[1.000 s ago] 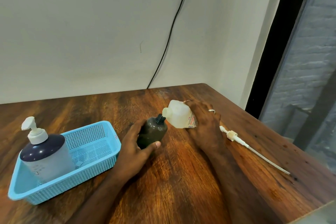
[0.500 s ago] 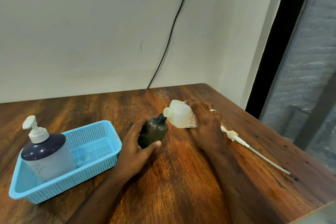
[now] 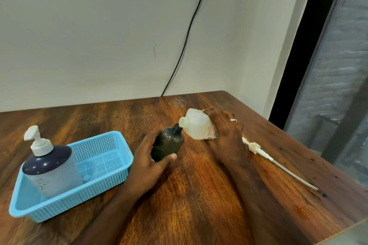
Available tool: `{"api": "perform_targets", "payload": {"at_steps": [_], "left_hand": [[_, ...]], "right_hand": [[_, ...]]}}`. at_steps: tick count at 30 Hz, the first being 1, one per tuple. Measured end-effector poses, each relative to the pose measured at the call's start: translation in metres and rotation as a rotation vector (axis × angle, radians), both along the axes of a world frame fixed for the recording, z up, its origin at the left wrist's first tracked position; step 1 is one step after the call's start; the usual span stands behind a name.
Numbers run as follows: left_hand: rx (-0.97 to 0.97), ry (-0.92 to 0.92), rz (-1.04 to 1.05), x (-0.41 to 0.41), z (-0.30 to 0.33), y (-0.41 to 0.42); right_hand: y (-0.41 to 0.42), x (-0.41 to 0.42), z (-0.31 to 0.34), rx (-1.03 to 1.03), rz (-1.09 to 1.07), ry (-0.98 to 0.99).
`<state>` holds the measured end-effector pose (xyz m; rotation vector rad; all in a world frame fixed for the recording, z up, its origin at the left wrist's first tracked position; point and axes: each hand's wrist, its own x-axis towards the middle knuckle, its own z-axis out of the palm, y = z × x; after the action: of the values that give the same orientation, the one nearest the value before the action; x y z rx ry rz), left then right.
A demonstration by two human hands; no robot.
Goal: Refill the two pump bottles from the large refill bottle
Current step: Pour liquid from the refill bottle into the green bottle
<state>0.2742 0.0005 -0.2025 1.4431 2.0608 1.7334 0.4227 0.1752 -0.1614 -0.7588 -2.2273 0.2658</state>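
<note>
Centre of the frame, and the refill bottle (image 3: pixel 196 125), pale and translucent, is tipped over on its side with its open mouth pointing left and sitting right at the threaded neck of the small dark bottle (image 3: pixel 167 144). Mouth and neck look to be touching, or as near as makes no difference; whether liquid is passing I can't make out. The right hand (image 3: pixel 226 135) wraps over the base end of the refill bottle, fingers curled across its label, a ring showing on one finger. The left hand (image 3: pixel 148 157) cradles the dark bottle from below and behind, thumb across its front, fingers curled round the far side, and the bottle leans up and to the right towards that mouth.

Just right of the right hand, a white pump head (image 3: pixel 253 147) lies flat on the wooden table (image 3: pixel 189 195), its long dip tube running down towards the lower right of the frame.

Over in the lower left sits a light blue perforated basket (image 3: pixel 111 169), and standing upright in its left end is the second pump bottle (image 3: pixel 50 169), with a dark upper part, pale lower body and white pump fitted on top.

At the top of the frame, a black cable (image 3: pixel 187 32) drops down the white wall to the table's back edge.
</note>
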Motion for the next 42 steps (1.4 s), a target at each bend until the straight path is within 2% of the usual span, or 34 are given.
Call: {"api": "perform_targets", "payload": {"at_steps": [18,42], "left_hand": [[-0.007,-0.006,-0.002,0.0019,0.0007,-0.0015],[-0.01,-0.016,0.006,0.0018,0.0003,0.0002]], "right_hand": [[0.0006,0.001,-0.0004,0.063,-0.002,0.008],[0.003,0.0003,-0.0023,0.039,-0.023,0.009]]}}
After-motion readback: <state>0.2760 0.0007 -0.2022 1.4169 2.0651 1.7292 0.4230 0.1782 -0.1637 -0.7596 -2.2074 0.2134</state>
